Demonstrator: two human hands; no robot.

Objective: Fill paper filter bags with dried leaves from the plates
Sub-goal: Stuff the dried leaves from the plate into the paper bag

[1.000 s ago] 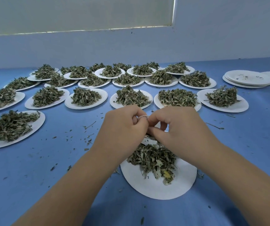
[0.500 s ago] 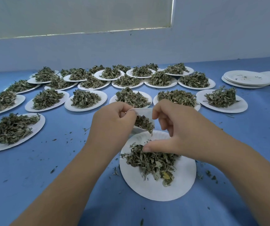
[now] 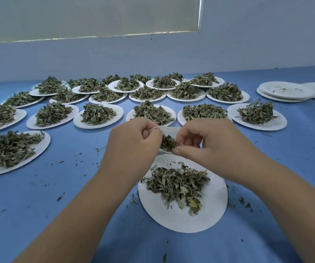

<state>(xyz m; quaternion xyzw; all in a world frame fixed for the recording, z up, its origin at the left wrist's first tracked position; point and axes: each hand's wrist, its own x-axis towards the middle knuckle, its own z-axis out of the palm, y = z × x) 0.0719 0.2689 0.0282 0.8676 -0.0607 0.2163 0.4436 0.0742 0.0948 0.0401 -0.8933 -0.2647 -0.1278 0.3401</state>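
Left hand point(image 3: 134, 142) pinches paper filter bag point(image 3: 169, 130) rim; right hand point(image 3: 210, 147) pinches dried leaves point(image 3: 168, 144) beside left fingers. Likely flimsy, light: hold the rim.

You get single view: head camera, wide-angle, facing forward and down across blue table surface point(image 3: 19, 196). Nearest lens, mid-frame: your left hand point(image 3: 132, 143), right hand point(image 3: 213, 149), small white paper filter bag point(image 3: 167, 130) between them. Forearms point(image 3: 88, 215) enter from bottom corners. Pale wall point(image 3: 248, 44) closes top. Rows of round white paper plates point(image 3: 117, 112) recede toward it.
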